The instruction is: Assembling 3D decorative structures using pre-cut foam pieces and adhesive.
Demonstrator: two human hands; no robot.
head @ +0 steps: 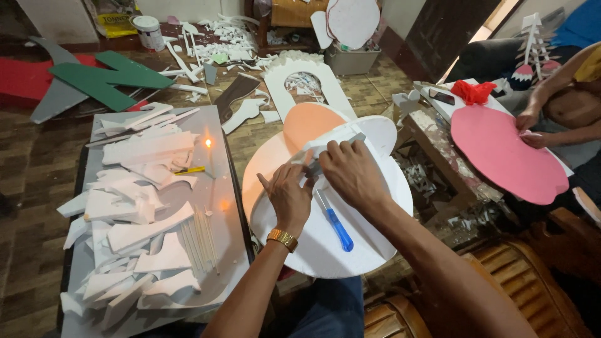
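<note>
A large white foam disc [325, 244] rests on my lap, with an orange foam shape [307, 125] under its far edge. My right hand [354, 172] presses a narrow white foam strip [335, 139] onto the disc, fingers curled over it. My left hand [288, 195], with a gold watch at the wrist, pinches the strip's near end. A blue-handled cutter [336, 224] lies loose on the disc just below both hands.
A low glass table [216, 188] at left holds several white foam offcuts, a lit candle [208, 143] and a yellow cutter [190, 170]. At right another person's hands hold a pink foam oval [504, 156]. Green and red foam letters lie far left; a wooden chair arm is at lower right.
</note>
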